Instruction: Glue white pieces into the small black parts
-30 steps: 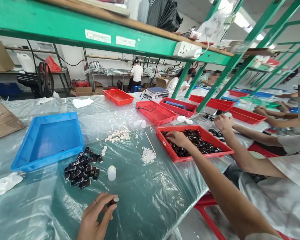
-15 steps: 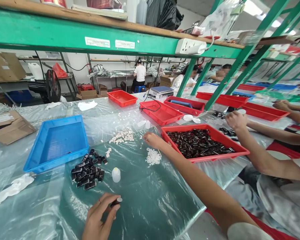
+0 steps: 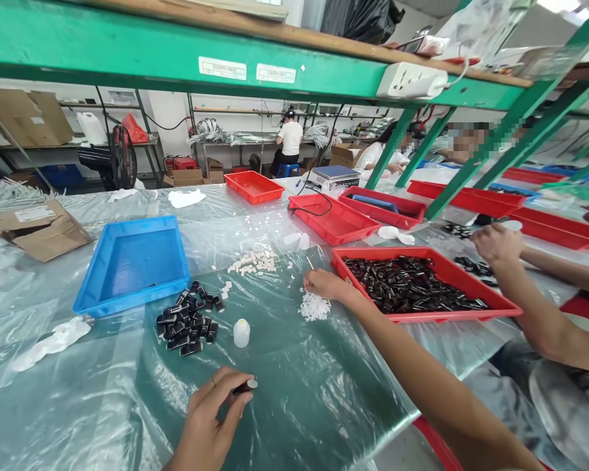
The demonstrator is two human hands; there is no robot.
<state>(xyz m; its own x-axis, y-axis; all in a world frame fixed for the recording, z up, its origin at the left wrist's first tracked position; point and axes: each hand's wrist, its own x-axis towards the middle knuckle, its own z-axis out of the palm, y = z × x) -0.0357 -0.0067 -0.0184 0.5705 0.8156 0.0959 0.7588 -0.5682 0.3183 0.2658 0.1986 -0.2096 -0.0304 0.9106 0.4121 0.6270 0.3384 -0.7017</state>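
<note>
In the lower middle, my left hand [image 3: 216, 412] pinches a small black cylinder with a pale round end [image 3: 252, 384] between thumb and fingertips. Farther forward, my right hand [image 3: 324, 285] is closed, and a thin pale stick [image 3: 309, 262] juts up from its fingers. Just below those fingertips lies a heap of tiny white pieces [image 3: 315, 306]. Small cream-coloured blocks [image 3: 255, 261] are scattered to the left of it. A pile of black cylinders [image 3: 186, 324] rests beyond my left hand, next to a small translucent white bottle [image 3: 241, 333].
Beside my right forearm stands a red tray [image 3: 491, 315] full of dark cylindrical parts. A blue tray [image 3: 137, 261] sits at left. More red trays [image 3: 331, 222] and a scale [image 3: 331, 178] are farther back. Overhead runs a green shelf beam [image 3: 127, 59]. A co-worker's hand [image 3: 498, 243] works at right.
My right hand has come back toward the heap of tiny white pieces, and the stick now points up from it. My left hand keeps its hold on the cylinder. The view has shifted slightly.
</note>
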